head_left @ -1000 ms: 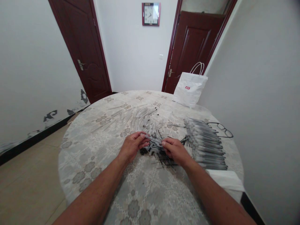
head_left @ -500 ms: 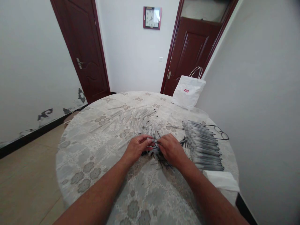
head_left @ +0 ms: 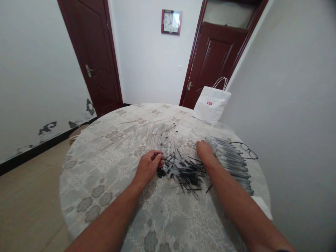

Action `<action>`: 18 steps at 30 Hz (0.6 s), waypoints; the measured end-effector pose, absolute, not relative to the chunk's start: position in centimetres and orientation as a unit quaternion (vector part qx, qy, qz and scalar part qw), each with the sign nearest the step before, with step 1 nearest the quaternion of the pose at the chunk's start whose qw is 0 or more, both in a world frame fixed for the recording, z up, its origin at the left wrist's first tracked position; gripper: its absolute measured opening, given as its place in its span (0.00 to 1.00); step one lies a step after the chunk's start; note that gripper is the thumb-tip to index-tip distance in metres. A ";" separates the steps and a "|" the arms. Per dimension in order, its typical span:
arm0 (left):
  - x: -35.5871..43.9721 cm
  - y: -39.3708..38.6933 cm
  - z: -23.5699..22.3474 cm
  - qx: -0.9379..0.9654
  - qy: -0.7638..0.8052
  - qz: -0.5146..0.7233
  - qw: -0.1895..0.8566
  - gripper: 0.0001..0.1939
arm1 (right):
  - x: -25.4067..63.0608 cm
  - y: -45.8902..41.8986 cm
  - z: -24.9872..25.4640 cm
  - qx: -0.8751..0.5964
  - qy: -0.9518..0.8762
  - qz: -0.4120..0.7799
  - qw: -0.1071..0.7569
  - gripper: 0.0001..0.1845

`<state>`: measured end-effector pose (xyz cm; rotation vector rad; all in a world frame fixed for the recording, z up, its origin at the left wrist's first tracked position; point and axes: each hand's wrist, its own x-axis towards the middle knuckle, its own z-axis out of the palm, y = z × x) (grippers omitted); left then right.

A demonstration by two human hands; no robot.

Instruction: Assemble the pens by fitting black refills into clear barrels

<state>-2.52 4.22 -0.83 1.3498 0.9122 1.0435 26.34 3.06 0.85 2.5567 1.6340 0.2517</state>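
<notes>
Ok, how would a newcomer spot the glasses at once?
On the round table, find the row of slim grey sticks on the right. Just past it, near the table's edge, lie the glasses, whose two rounded, dark-framed lenses stand out from the straight sticks.

We see a pale wall (head_left: 147, 52) with a square clock (head_left: 171, 22) between two dark red doors. Beige tiles (head_left: 34, 189) cover the floor beside our round, cloth-covered table (head_left: 91, 164).

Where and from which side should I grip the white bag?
I'd take both looped handles together, from above: they rise over the top edge of the white bag, which stands upright at the far right of the table. Squeezing its thin-looking sides would probably crease them.
</notes>
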 end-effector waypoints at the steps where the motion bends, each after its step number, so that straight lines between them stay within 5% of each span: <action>1: -2.5 4.2 -0.8 0.577 0.390 0.442 0.566 0.16 | 26.4 3.3 0.4 0.840 0.533 0.081 0.050 0.16; 18: -2.6 4.2 -0.7 0.596 0.399 0.436 0.543 0.15 | 27.7 6.1 -1.4 0.832 0.547 0.091 0.034 0.17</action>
